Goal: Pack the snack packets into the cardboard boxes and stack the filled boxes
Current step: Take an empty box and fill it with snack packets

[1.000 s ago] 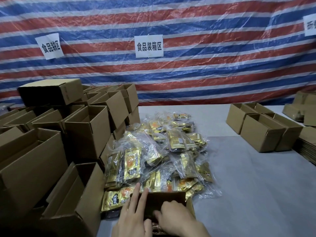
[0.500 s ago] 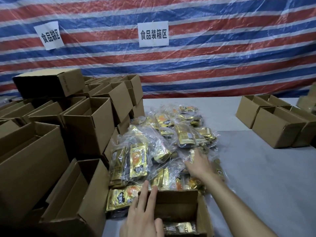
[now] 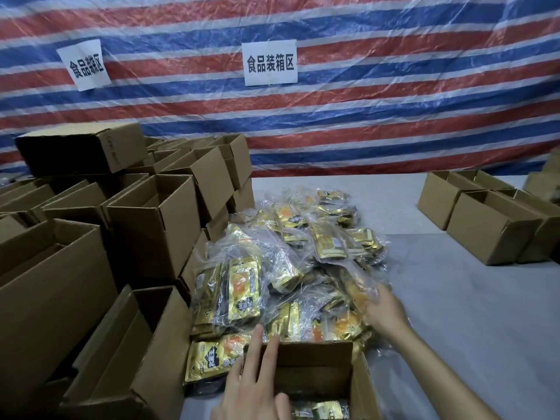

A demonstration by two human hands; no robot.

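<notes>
A heap of gold snack packets point(image 3: 291, 262) in clear bags lies in the middle of the grey table. Right in front of me stands an open cardboard box point(image 3: 315, 368) with gold packets showing at its bottom. My left hand point(image 3: 254, 386) rests on the box's left rim, fingers straight and pointing up over the far flap. My right hand point(image 3: 383, 310) reaches into the near right edge of the heap, its fingers closing on a bagged packet point(image 3: 345, 325).
Several open empty cardboard boxes point(image 3: 151, 225) crowd the left side, some stacked; one point(image 3: 127, 353) stands just left of my box. More open boxes point(image 3: 491, 225) sit at the far right. A striped tarpaulin point(image 3: 333, 122) with paper signs hangs behind.
My right hand left the box, reached out to the heap and now draws back slightly at its near right edge. My left hand stayed on the box's rim.
</notes>
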